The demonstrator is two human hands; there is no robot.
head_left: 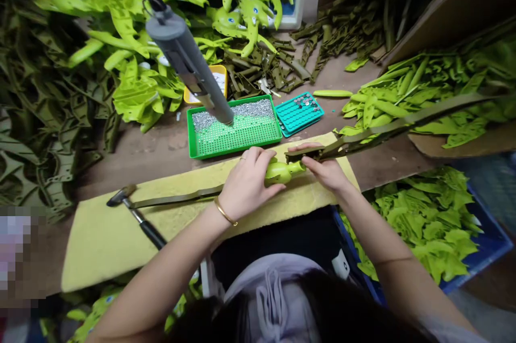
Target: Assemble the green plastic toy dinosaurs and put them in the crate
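My left hand (250, 179) is closed over a lime-green plastic toy part (281, 172) above the yellow mat (108, 230). My right hand (325, 170) grips the end of a long olive-brown plastic strip (341, 144), right against the green part's narrow end. That strip runs off to the right. From beside my left wrist another olive strip (177, 199) extends leftward over the mat, its near end hidden by the hand. A hammer (139, 216) with a black handle lies by its far end. A grey electric screwdriver (189, 63) hangs tip down over the green tray.
Beyond the mat stand a green perforated tray (237, 147) of small screws, a teal tray (298, 125) with small round pieces and a yellow tray (187, 97). Olive parts (48, 144) heap at left, lime-green parts (387, 101) at right. A blue bin (489, 254) holds more green parts.
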